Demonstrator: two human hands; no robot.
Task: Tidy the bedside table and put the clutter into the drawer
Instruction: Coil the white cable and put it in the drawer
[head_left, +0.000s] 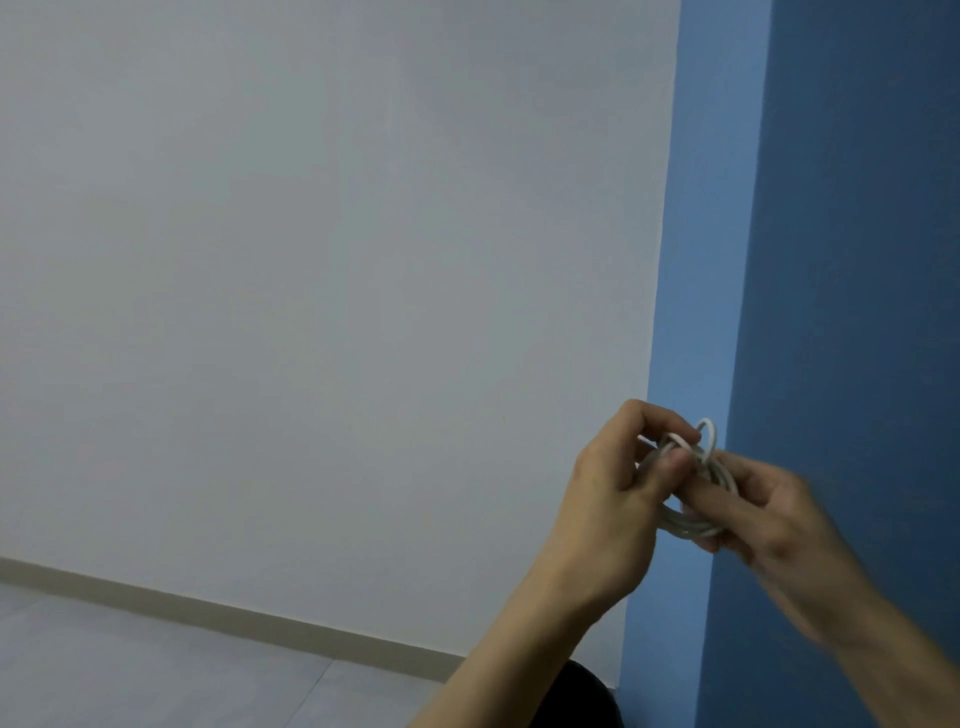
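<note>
Our left hand (613, 499) and right hand (769, 514), both with fingers curled, grip a coiled white cable (693, 527) between them, near the blue wall (841, 260) at right.

The blue wall (831, 260) blocks the right; leftward, open air runs to the white wall (311, 260) above the floor (156, 670).

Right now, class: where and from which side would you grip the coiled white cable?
Probably the lower arc of the white cable, from below: the loops lie bundled there, bare between the left hand and right hand, which pinch the upper coil. The top loop sticks out loose.
</note>
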